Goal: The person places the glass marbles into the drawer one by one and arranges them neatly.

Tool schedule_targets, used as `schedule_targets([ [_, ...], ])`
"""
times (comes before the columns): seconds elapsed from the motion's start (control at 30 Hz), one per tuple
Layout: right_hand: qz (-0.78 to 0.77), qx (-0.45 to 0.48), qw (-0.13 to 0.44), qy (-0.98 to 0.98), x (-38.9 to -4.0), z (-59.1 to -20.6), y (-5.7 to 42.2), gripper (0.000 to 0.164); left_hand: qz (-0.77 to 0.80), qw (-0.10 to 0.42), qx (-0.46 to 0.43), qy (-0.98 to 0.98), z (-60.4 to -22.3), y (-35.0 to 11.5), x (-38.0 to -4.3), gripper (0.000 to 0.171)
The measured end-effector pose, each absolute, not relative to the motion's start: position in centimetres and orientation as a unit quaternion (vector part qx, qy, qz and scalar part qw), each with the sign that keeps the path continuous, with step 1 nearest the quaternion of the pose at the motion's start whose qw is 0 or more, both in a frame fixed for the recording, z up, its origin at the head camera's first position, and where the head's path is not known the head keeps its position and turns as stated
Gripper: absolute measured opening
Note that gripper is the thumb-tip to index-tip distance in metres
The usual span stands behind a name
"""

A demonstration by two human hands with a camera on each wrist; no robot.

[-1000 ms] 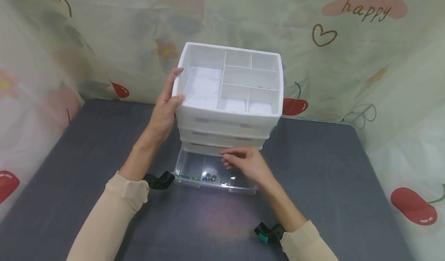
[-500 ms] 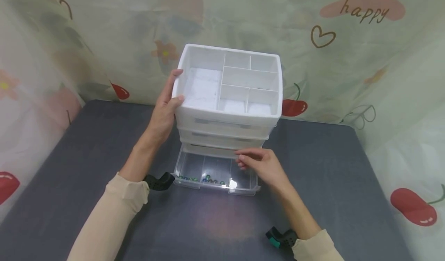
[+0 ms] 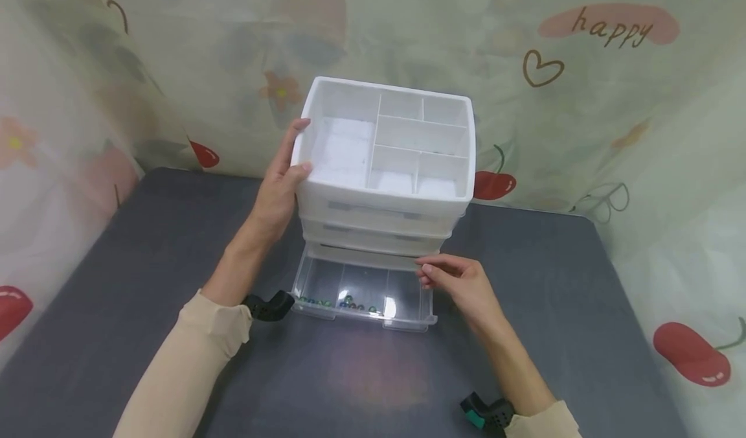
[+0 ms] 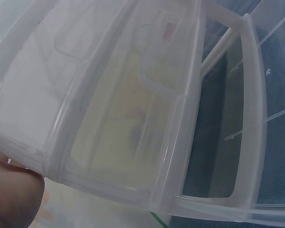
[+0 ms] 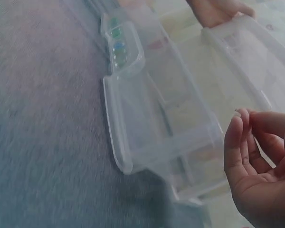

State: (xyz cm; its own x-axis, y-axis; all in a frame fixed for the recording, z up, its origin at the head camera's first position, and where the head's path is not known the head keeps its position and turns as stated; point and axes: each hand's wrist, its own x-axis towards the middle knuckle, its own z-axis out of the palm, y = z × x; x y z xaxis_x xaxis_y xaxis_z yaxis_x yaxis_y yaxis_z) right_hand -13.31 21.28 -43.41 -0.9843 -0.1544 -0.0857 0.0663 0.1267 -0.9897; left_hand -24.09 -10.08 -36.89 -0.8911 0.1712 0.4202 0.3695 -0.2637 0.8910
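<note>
A white plastic drawer organizer [image 3: 384,192] stands on the table, its top divided into compartments. My left hand [image 3: 280,195] grips its left upper edge, thumb in front and fingers toward the back. The clear bottom drawer [image 3: 364,279] is pulled out and has dividers. Several glass marbles [image 3: 350,303] lie along its front, in the left and middle sections. My right hand [image 3: 460,286] hovers over the drawer's right side, thumb and fingertips brought together. In the right wrist view those fingertips [image 5: 240,116] meet, and I cannot tell whether anything small is between them.
A dark grey cloth covers the table [image 3: 553,308]. Behind it hangs a printed curtain [image 3: 408,30] with cherries and hearts. Two upper drawers [image 3: 373,221] of the organizer are closed. Black wrist devices [image 3: 488,412] sit on both wrists.
My right hand has moved right, from above the drawer's middle section to its right side, thumb and fingers still close together. The left hand keeps its grip on the organizer.
</note>
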Motion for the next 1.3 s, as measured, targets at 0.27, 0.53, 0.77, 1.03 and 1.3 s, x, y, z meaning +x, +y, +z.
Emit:
schedule_targets([
  [0.27, -0.64, -0.004, 0.077, 0.764, -12.6, -44.1, 23.9, 0.038, -0.765, 0.059, -0.236, -0.597, -36.7, -9.9, -24.3, 0.061],
  [0.53, -0.614, 0.007, 0.068, 0.787, -12.0, -45.3, 25.8, 0.035, -0.762, 0.059, -0.235, -0.601, -36.6, -9.9, -24.3, 0.061],
  [0.77, -0.604, 0.009, 0.075, 0.794, -11.4, -46.1, 27.0, 0.035, -0.768, 0.057, -0.228, -0.596, -36.7, -10.0, -24.2, 0.061],
  [1.03, -0.586, 0.023, 0.109, 0.802, -10.7, -47.1, 28.2, 0.032, -0.768, 0.06, -0.229, -0.595, -36.8, -10.0, -24.0, 0.06],
  [1.3, -0.582, 0.023, 0.119, 0.804, -10.5, -48.0, 28.6, 0.03, -0.769, 0.062, -0.229, -0.594, -36.9, -10.0, -23.9, 0.06],
])
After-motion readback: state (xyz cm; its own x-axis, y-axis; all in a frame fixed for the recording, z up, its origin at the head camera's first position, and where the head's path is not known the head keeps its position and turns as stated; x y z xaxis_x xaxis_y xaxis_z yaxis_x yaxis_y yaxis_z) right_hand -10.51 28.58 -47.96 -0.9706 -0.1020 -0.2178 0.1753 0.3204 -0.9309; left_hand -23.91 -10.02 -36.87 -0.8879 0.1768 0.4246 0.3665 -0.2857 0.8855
